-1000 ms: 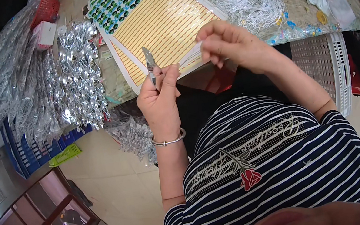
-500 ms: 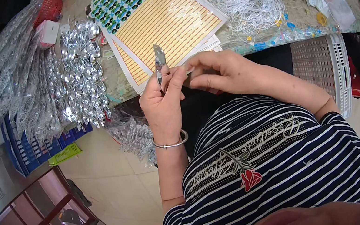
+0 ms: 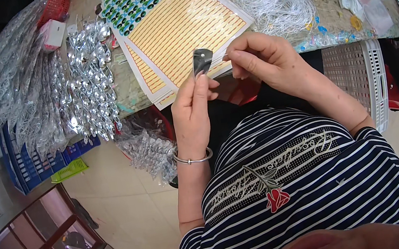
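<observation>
My left hand (image 3: 192, 112) holds a small silver leaf-shaped piece (image 3: 201, 61) upright between thumb and fingers, just below the table edge. My right hand (image 3: 265, 62) is close beside it on the right, its fingertips pinched together near the piece; something thin may be between them, but I cannot make it out. Behind both hands lie sticker sheets (image 3: 178, 23) with yellow strips and a patch of green and blue dots. A metal bangle (image 3: 192, 159) circles my left wrist.
A pile of shiny silver leaf pieces (image 3: 84, 85) lies at the table's left, with more in clear bags (image 3: 16, 85). A tangle of white thread (image 3: 274, 0) sits at the back right. A white plastic basket (image 3: 360, 83) stands on the right, a blue crate (image 3: 34, 169) on the left.
My right hand came down from the sticker sheets to meet my left hand. The silver piece in my left hand has turned so its broad face shows.
</observation>
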`<state>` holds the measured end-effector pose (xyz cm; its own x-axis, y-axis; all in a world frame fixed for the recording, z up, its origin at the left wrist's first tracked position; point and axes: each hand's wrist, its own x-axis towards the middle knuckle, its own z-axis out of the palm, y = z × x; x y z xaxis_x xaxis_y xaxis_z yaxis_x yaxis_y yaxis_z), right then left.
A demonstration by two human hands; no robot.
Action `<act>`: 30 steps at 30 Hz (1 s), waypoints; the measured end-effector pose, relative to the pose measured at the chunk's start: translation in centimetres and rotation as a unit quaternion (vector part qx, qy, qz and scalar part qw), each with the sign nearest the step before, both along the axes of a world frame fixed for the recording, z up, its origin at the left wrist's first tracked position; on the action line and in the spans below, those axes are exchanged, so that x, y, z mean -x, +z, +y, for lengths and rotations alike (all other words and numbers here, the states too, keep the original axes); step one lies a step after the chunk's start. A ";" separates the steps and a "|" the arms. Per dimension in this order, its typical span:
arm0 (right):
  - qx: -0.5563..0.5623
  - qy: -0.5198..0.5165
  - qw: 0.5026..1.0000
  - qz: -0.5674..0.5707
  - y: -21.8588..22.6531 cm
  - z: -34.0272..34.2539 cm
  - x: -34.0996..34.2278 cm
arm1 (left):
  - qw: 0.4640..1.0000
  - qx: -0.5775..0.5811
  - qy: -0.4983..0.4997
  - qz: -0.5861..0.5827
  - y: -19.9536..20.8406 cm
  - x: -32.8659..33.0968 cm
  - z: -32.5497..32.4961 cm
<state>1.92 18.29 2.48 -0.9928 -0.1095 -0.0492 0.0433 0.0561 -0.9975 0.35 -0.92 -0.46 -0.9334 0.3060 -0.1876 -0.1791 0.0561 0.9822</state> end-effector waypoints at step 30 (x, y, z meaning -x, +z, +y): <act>-0.187 -0.074 0.966 0.164 -1.6 -0.2 0.4 | 0.998 -0.058 0.009 0.019 -0.6 -0.7 0.6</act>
<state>1.55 18.13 0.90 -0.9649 -0.0012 0.2627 -0.2375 0.4320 -0.8701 1.03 -0.32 -1.04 -0.9446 0.3067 -0.1165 -0.1417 -0.0611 0.9880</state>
